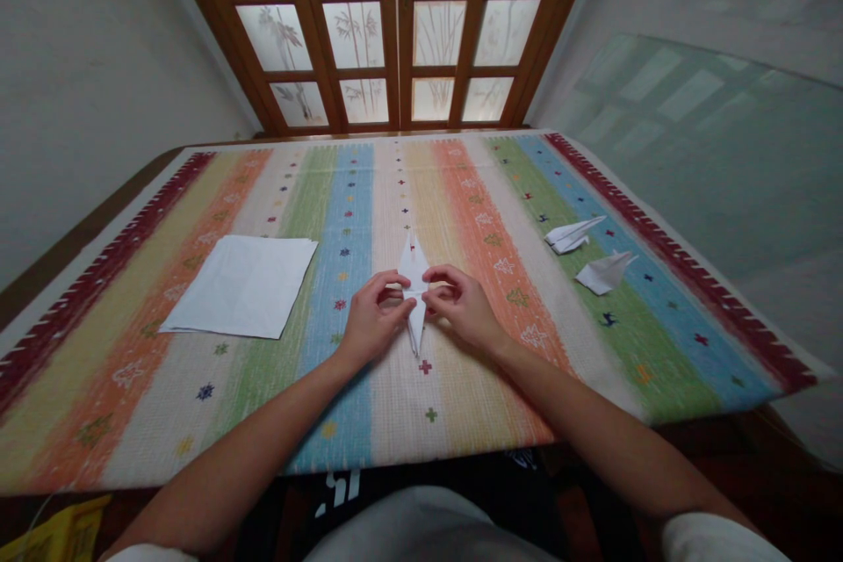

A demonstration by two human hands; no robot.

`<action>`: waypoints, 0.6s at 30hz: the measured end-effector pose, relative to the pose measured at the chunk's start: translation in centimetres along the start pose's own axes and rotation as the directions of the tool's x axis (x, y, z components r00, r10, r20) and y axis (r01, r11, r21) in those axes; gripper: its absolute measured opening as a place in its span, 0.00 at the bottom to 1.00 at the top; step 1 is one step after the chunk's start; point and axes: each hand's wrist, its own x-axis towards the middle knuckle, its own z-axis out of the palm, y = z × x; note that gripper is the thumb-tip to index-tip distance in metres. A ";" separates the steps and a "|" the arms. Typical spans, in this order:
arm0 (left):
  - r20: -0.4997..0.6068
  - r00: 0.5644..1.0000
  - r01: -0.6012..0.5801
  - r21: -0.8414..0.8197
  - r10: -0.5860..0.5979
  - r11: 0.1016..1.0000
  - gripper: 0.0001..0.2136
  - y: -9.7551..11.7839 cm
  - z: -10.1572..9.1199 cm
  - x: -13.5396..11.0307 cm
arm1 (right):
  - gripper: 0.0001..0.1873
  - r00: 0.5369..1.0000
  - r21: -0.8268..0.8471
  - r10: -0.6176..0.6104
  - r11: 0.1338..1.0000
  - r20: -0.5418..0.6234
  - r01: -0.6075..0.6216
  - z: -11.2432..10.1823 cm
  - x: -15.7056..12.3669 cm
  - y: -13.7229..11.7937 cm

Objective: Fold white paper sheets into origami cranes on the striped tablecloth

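A piece of folded white paper (414, 262), long and diamond-shaped, is held between my two hands over the middle of the table. My left hand (374, 316) pinches its left side with thumb and fingertips. On the opposite edge, my right hand (464, 303) grips it the same way. One narrow point of the paper faces away from me and the other faces toward me. Fingertips cover parts of both side edges.
A stack of square white paper (241, 285) lies on the left of the striped tablecloth (356, 421). Two folded paper figures, one farther (570, 234) and one nearer (602, 273), rest at the right. Wooden doors with glass panes (395, 26) stand beyond the table.
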 end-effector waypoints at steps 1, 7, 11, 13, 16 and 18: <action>0.010 1.000 0.029 -0.022 -0.028 0.999 0.11 0.0 0.0 0.0 | 0.13 1.000 0.003 0.001 1.000 -0.002 -0.001 0.0 0.0 0.0; 0.035 0.996 0.088 -0.086 -0.085 0.992 0.11 0.3 0.2 -0.1 | 0.15 1.000 0.010 0.005 1.000 -0.005 -0.005 -0.1 0.2 0.3; 0.045 0.992 0.120 -0.103 -0.116 0.987 0.09 0.3 0.1 0.0 | 0.15 1.000 -0.010 0.010 1.000 0.006 -0.010 -0.2 0.2 0.3; 0.038 0.990 0.136 -0.113 -0.132 0.984 0.07 0.2 0.0 0.0 | 0.14 1.000 -0.020 0.012 1.000 0.008 -0.012 -0.2 0.1 0.2; 0.005 0.991 0.136 -0.108 -0.136 0.985 0.07 0.1 -0.1 0.2 | 0.13 1.000 -0.028 0.015 0.999 0.008 -0.014 -0.1 0.1 0.2; -0.006 0.989 0.146 -0.092 -0.147 0.985 0.07 0.1 -0.2 0.2 | 0.13 1.000 -0.027 0.015 1.000 0.015 -0.015 -0.1 0.1 0.1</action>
